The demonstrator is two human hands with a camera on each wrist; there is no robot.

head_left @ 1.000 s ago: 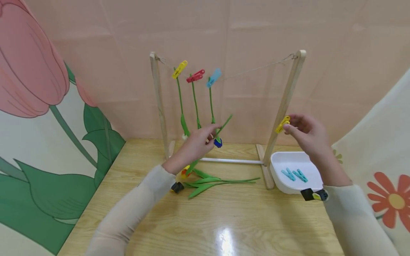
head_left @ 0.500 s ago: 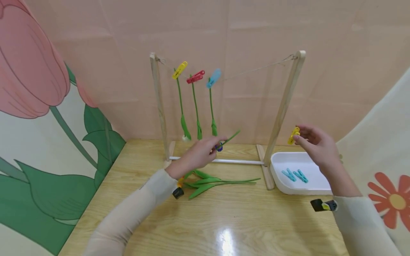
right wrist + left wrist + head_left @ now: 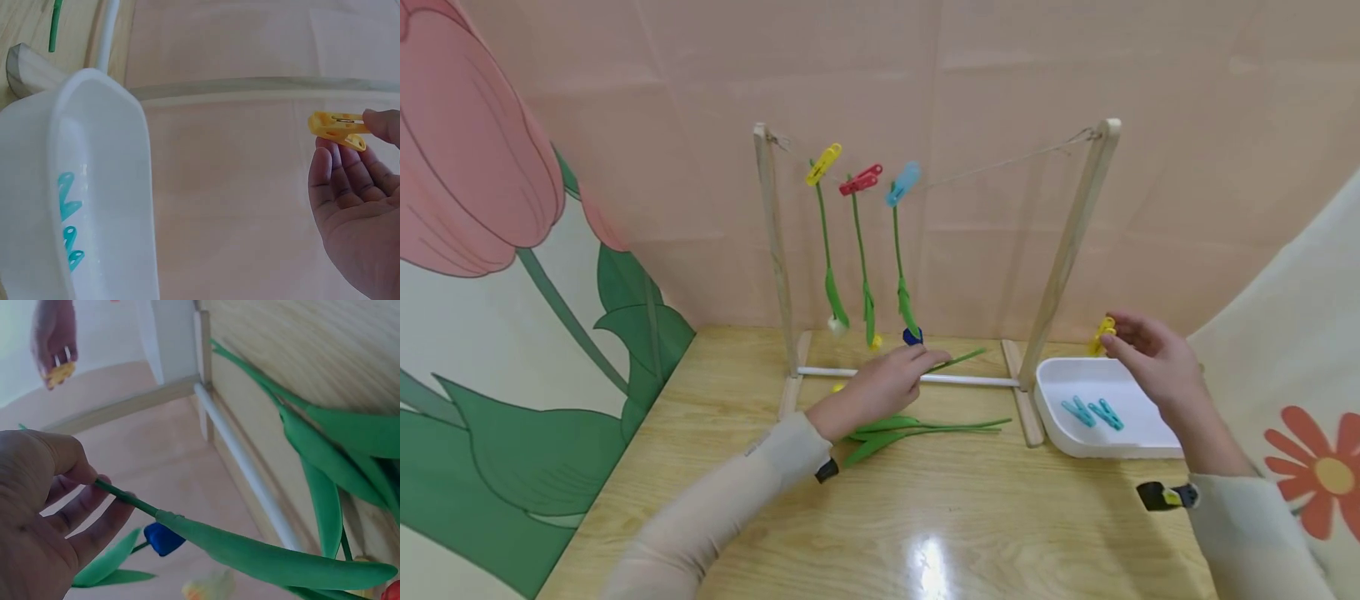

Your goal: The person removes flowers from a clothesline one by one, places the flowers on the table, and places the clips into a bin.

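Keeping the slim green flower stem (image 3: pixel 964 359) free at its tip is advised; it is pinched by the left hand (image 3: pixel 887 382), 1 yellow plastic clothespin (image 3: pixel 324 124) by the right hand (image 3: pixel 1159 360).

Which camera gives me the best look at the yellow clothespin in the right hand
The right wrist view: the yellow clothespin looks largest there, its metal spring visible, pinched by the right hand. The head view shows it smaller; the left wrist view shows only a small, blurry yellow shape.
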